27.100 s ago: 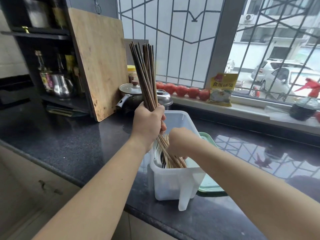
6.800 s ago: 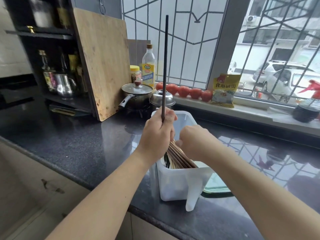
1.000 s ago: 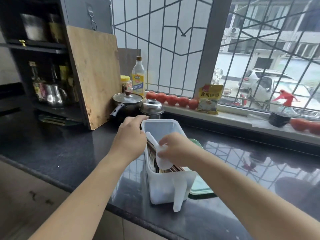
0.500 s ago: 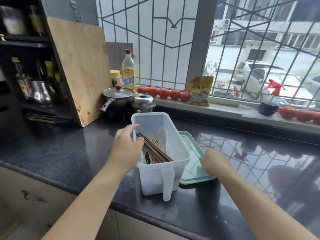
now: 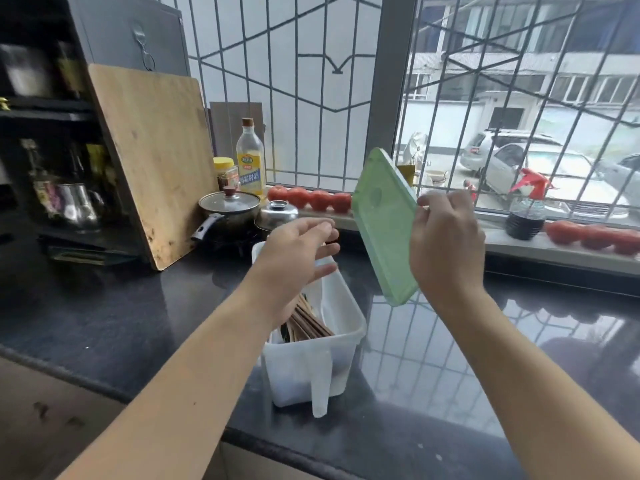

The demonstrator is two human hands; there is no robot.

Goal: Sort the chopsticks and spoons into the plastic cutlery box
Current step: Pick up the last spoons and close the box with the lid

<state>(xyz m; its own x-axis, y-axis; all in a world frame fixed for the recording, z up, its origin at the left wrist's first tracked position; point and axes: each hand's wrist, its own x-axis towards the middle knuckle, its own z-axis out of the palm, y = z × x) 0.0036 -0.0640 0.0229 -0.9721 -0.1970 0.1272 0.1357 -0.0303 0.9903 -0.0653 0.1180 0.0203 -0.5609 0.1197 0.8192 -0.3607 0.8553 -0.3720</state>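
Cutlery box [image 5: 313, 355], clear plastic, stands on the dark worktop [image 5: 104, 313] near its front edge, with a bundle of brown chopsticks [image 5: 306, 322] lying slanted inside and a white spoon [image 5: 323, 306] beside them; the left forearm hides the box's far left part. Left hand [image 5: 294, 261] hovers over the box, fingers spread, grasping nothing. Right hand [image 5: 445, 245] grips a green lid [image 5: 384, 226], tilted in the air above the worktop. Behind stand a lidded pot [image 5: 228, 211], an oil bottle [image 5: 250, 157], a leaning cutting board [image 5: 156, 157] and tomatoes [image 5: 310, 199] on the sill.
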